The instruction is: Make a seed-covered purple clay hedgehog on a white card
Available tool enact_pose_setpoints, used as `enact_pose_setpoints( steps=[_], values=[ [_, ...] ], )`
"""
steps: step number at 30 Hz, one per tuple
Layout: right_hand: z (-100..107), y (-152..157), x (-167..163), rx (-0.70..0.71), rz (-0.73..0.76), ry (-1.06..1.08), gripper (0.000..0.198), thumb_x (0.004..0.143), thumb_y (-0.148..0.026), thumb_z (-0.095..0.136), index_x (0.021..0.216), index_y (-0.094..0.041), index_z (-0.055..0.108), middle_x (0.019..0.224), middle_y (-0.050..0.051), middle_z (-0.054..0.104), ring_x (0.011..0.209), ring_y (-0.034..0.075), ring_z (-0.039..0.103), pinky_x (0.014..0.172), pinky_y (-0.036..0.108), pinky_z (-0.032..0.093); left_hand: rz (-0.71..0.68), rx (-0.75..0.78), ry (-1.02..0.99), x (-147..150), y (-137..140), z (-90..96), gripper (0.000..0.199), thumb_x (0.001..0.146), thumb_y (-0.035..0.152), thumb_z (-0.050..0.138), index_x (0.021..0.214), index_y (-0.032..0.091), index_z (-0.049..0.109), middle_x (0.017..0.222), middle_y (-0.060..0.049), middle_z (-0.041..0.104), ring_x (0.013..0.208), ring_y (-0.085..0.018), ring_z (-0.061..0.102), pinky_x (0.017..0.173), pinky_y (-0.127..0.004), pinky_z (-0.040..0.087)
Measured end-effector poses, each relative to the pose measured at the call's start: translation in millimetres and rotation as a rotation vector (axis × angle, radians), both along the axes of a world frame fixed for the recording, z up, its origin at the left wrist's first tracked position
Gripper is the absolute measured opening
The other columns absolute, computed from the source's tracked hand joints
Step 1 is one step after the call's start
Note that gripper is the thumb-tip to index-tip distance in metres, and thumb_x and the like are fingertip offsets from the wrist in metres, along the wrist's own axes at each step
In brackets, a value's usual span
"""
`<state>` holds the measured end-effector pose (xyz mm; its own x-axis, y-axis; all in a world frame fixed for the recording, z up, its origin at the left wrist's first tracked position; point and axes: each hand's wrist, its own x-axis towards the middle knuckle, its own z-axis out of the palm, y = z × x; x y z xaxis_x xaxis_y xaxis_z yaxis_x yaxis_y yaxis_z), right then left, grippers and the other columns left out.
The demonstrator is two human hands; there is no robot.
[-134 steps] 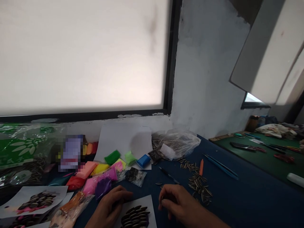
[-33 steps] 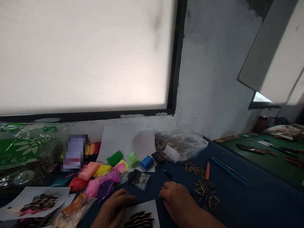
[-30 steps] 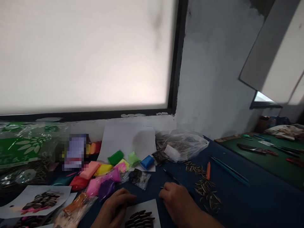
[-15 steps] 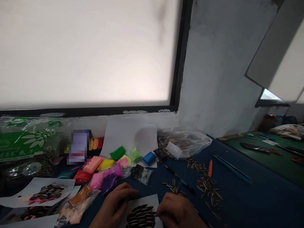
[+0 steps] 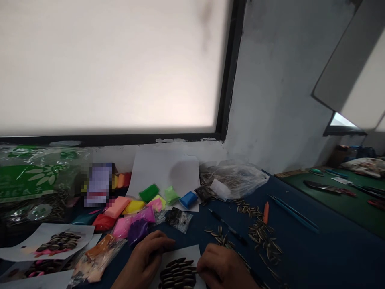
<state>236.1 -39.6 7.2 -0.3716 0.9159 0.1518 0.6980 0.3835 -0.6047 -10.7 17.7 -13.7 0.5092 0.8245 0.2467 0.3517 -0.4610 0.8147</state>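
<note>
On a sheet of white paper [image 5: 173,257] in front of me, striped sunflower seeds [image 5: 177,275] are set in overlapping rows. My left hand [image 5: 150,251] lies at the paper's left side, fingers stretched loosely across its upper edge and holding nothing. At the right side of the rows, my right hand [image 5: 224,265] is closed in a pinch. A seed appears to sit at its fingertips, touching the cluster, though the fingers cover most of it. Loose sunflower seeds [image 5: 221,237] lie just beyond the right hand.
Coloured clay packets [image 5: 141,220] lie at the left, near sheets bearing seed pictures [image 5: 61,243]. Further right are a pen [image 5: 227,226], an orange stick [image 5: 266,212], blue tweezers [image 5: 294,212] and a seed pile [image 5: 264,237]. A clear plastic bag [image 5: 240,180] sits by the wall.
The right hand has shifted very slightly at the right edge of the seed rows, still pinched. My left hand stays in place on the paper.
</note>
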Motion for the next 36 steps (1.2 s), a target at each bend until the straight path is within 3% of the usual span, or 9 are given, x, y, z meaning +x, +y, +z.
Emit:
enact_pose_setpoints(
  steps=[20,36],
  values=[
    [-1.3,0.2,-0.2,-0.009,0.012,-0.054,0.016,0.082,-0.010,0.061,0.087,-0.020,0.072,0.083,0.003,0.065,0.071,0.016,0.062,0.059,0.022,0.036,-0.007,0.019,-0.013,-0.8,-0.1,-1.4,0.037,0.087,0.012,0.044,0.101,0.022,0.076,0.095,-0.006,0.067,0.085,-0.021,0.067,0.074,-0.027,0.052],
    [-5.4,0.5,-2.7,-0.016,0.016,-0.082,0.013,0.083,-0.011,0.061,0.085,-0.020,0.071,0.080,0.002,0.061,0.067,0.015,0.058,0.056,0.024,0.032,-0.018,0.073,0.044,1.5,0.0,0.3,0.043,0.072,0.006,0.048,0.096,0.026,0.077,0.096,-0.004,0.067,0.088,-0.021,0.065,0.076,-0.025,0.052]
  ],
)
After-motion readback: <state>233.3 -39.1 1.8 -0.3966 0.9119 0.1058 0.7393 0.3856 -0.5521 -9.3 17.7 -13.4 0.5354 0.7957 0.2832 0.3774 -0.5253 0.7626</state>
